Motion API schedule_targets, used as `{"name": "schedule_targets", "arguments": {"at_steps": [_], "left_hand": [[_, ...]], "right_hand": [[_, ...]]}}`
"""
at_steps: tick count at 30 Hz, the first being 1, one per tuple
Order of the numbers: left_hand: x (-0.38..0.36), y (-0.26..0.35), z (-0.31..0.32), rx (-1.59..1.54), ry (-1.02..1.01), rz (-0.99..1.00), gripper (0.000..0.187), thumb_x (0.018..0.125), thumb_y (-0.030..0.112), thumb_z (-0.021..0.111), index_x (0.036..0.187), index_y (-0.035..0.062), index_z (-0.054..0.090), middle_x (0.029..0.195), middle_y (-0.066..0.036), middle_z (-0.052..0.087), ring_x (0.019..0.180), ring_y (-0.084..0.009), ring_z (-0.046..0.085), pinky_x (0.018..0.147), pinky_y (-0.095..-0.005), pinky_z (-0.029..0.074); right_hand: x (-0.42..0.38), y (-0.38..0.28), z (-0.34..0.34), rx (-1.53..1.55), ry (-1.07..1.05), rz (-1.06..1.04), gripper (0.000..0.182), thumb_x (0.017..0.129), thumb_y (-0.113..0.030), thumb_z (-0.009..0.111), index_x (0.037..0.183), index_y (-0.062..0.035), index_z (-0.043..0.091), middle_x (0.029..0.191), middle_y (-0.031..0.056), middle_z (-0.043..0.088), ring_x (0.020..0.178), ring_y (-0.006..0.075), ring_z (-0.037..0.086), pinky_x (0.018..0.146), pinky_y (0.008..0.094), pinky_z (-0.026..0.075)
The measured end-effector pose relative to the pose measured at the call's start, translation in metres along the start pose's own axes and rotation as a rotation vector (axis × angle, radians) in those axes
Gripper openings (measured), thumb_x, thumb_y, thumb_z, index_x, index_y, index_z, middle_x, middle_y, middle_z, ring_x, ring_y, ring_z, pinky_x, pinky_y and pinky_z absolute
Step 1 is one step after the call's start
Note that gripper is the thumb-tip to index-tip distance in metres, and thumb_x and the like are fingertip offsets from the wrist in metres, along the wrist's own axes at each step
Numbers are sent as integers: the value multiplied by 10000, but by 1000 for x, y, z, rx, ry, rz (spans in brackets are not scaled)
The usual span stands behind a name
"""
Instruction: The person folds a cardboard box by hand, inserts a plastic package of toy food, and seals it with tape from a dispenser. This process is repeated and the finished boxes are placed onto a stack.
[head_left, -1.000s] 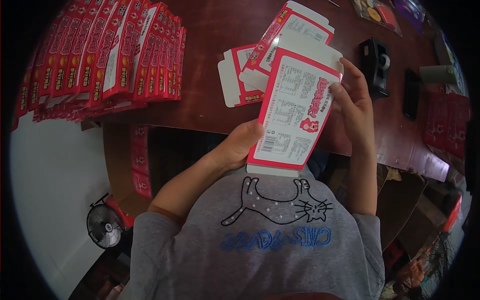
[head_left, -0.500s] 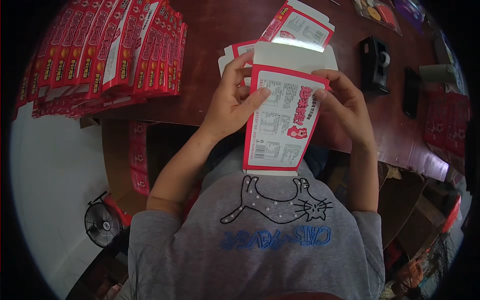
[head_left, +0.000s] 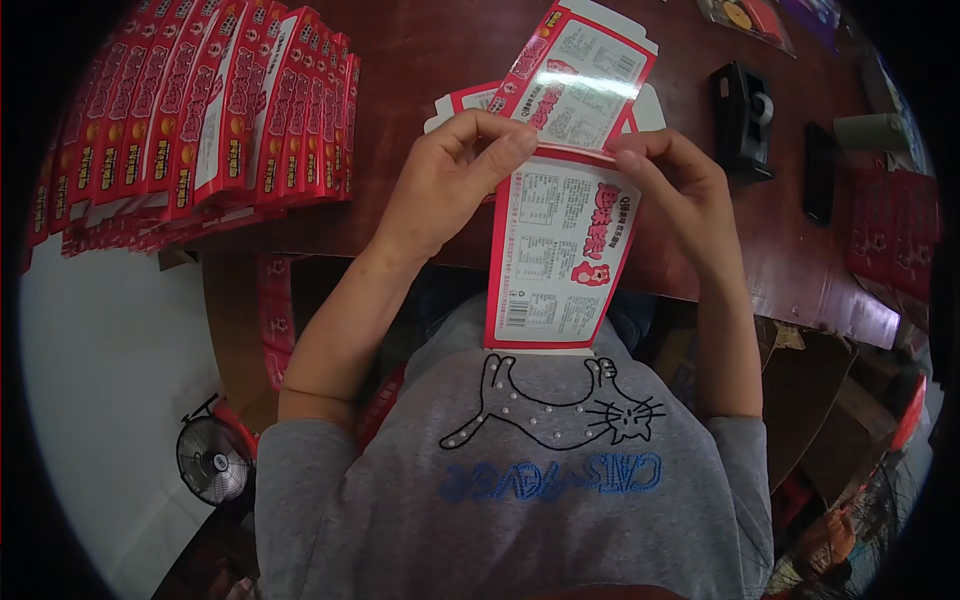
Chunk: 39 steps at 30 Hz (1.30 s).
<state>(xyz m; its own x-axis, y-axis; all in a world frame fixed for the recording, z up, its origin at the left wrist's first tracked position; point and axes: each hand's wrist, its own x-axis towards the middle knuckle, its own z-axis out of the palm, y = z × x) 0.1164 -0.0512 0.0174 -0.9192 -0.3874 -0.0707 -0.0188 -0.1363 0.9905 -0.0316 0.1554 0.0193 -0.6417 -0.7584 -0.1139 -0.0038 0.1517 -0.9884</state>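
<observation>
A red and white printed box (head_left: 560,250) stands between my hands, its near end against the grey shirt and its printed panel facing up. At its far left corner, my left hand (head_left: 465,175) pinches the end, thumb on top. The fingers of my right hand (head_left: 675,180) are closed on the far right corner. The white flap at that end is folded in and hardly shows. Just beyond lie more flat red and white boxes (head_left: 585,75), overlapping on the table and partly hidden by my hands.
Many red boxes (head_left: 200,110) are stacked at the left of the brown table (head_left: 395,60). A black tape dispenser (head_left: 742,120), a dark flat object (head_left: 821,175) and a grey-green cylinder (head_left: 870,133) are on the right. A fan (head_left: 213,462) stands low at the left.
The white end flap, upright before, is now folded down. Both hands have moved to the box's far edge, my left hand's thumb sliding away from the printed panel.
</observation>
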Motion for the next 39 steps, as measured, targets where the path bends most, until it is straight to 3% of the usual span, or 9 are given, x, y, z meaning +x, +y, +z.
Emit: {"name": "schedule_targets", "arguments": {"at_steps": [7,12,14,20,24,26,29,31,39], "left_hand": [[15,16,1,190,-1,-64,180,919,130,755,1002,-4,667,999,-56,706,853,-116,678,775,-273,574],[9,14,-9,136,-145,-23,146,890,30,763,979,6,649,1142,-121,687,986,-139,664,855,-281,566],[10,14,-12,95,-39,-26,150,895,30,758,980,6,637,1137,-122,690,989,-143,663,872,-283,560],[20,-7,-69,193,482,-25,200,893,64,766,978,34,587,1248,-160,627,1069,-179,629,901,-316,540],[9,12,-42,1020,244,65,510,763,243,879,1145,71,588,1468,-192,435,1382,-367,411,1148,-516,337],[17,21,-26,1347,-182,220,769,720,304,892,1371,103,536,1529,-201,364,1482,-414,255,1215,-586,168],[53,28,-7,1389,-386,202,1005,680,368,904,1537,194,408,1595,-220,264,1529,-436,139,1233,-596,93],[84,15,-2,1430,-439,183,1058,648,401,911,1551,224,389,1594,-224,263,1528,-440,140,1231,-604,88],[86,8,1,1363,-540,47,1151,563,493,901,1564,282,373,1586,-263,251,1495,-454,206,1203,-634,134]], "right_hand": [[9,-15,-2,86,57,95,255,928,-214,761,1008,19,698,953,78,722,901,116,679,813,254,543],[3,-13,-16,106,-149,78,222,939,-184,736,1044,11,732,1178,122,719,1077,166,667,927,307,527],[19,-16,-33,-20,-213,23,306,927,-202,745,1176,-26,716,1307,144,661,1185,201,623,960,343,522],[163,-1,-156,-1140,371,-571,653,905,-316,741,1470,-120,479,1386,165,578,1268,369,557,1034,400,478],[231,58,-229,-1518,378,-223,680,896,-341,724,1488,-162,443,1384,153,575,1297,425,515,1048,466,468],[253,62,-262,-1626,329,-204,660,911,-346,696,1492,-175,435,1391,147,573,1302,426,514,1045,476,472],[285,51,-294,-1708,367,-256,507,945,-310,608,1426,-175,523,1343,161,608,1261,403,563,1027,497,486],[306,34,-310,-1503,196,93,386,933,-254,579,1298,-138,625,1287,179,642,1215,367,614,1004,502,502],[319,50,-285,-1659,207,-153,265,951,-191,498,1152,-95,641,1159,191,684,1152,340,643,939,491,520]]}}
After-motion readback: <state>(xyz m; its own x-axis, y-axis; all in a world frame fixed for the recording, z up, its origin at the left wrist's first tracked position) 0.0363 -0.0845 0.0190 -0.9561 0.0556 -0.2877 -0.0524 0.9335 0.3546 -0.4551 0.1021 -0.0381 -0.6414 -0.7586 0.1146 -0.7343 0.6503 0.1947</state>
